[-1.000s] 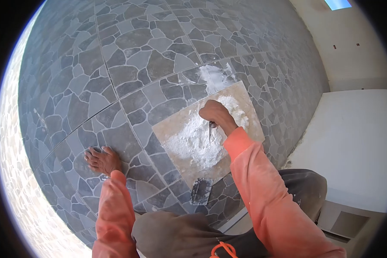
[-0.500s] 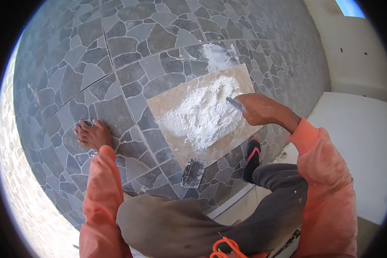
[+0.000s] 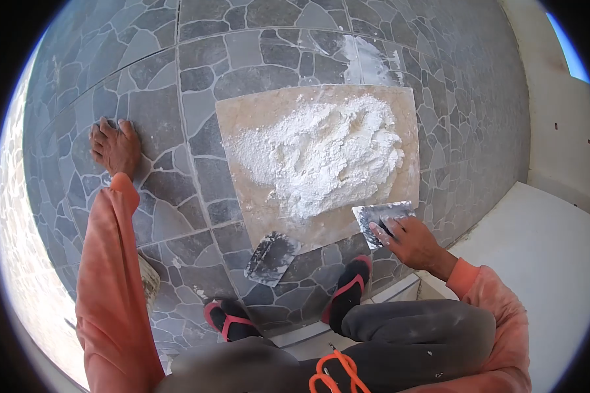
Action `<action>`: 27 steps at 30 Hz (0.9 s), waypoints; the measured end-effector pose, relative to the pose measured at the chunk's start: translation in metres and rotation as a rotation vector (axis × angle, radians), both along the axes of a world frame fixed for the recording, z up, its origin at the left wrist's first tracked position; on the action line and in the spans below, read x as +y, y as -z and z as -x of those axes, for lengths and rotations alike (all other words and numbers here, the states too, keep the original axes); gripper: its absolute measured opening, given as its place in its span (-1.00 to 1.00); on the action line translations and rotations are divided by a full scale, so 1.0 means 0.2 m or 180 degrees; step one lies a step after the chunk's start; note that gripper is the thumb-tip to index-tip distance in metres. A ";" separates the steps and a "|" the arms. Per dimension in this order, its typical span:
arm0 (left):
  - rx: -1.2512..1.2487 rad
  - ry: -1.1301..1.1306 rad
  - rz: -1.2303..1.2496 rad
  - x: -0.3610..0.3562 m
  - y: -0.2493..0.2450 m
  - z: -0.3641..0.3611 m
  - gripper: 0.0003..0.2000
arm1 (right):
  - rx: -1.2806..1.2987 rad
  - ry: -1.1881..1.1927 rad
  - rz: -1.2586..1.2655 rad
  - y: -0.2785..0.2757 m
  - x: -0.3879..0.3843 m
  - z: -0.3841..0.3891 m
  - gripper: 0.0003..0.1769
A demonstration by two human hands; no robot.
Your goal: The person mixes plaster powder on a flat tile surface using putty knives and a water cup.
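Observation:
A heap of white powder [image 3: 324, 154] lies on a beige tile board [image 3: 259, 111] set on the grey stone-pattern floor. My right hand [image 3: 410, 242] grips a metal scraper [image 3: 381, 217] whose blade rests at the board's near right corner. My left hand [image 3: 115, 147] is pressed flat on the floor tiles to the left of the board, fingers spread, holding nothing. A second, powder-smeared scraper [image 3: 272, 257] lies loose on the floor at the board's near edge.
My feet in black sandals with red straps [image 3: 347, 288] stand just below the board. A white step or ledge [image 3: 544, 262] lies to the right. A white smear [image 3: 367, 56] marks the floor beyond the board.
My right hand has pulled the scraper out of the powder heap and back to the board's near right corner. My left hand stays planted on the floor. The view has tilted down, showing both feet.

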State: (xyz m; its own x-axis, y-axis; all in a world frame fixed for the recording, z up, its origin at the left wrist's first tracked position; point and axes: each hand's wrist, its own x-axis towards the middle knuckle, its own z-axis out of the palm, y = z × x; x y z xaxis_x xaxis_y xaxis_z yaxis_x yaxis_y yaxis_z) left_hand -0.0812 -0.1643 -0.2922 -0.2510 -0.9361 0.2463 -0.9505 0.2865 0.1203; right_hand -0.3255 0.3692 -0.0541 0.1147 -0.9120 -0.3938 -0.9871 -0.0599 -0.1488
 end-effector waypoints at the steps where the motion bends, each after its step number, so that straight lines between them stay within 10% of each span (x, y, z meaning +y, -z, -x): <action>1: -0.0192 -0.0005 0.0018 -0.03 0.03 -0.02 -0.35 | 0.0050 0.0039 0.0044 0.03 0.03 -0.02 -0.41; 7: -0.0918 0.1231 -0.2087 -0.38 -0.26 -0.15 -0.38 | 0.0378 0.0034 0.0527 0.14 0.10 -0.02 -0.44; 16: -0.1081 0.2880 -0.2076 0.34 -1.26 0.41 -0.52 | 0.0802 -0.0471 0.0775 0.29 0.11 -0.06 -0.48; 27: -0.2564 0.3854 -0.2778 1.18 -1.31 0.54 -0.60 | 0.0904 -0.0460 0.1021 0.42 0.15 -0.12 -0.49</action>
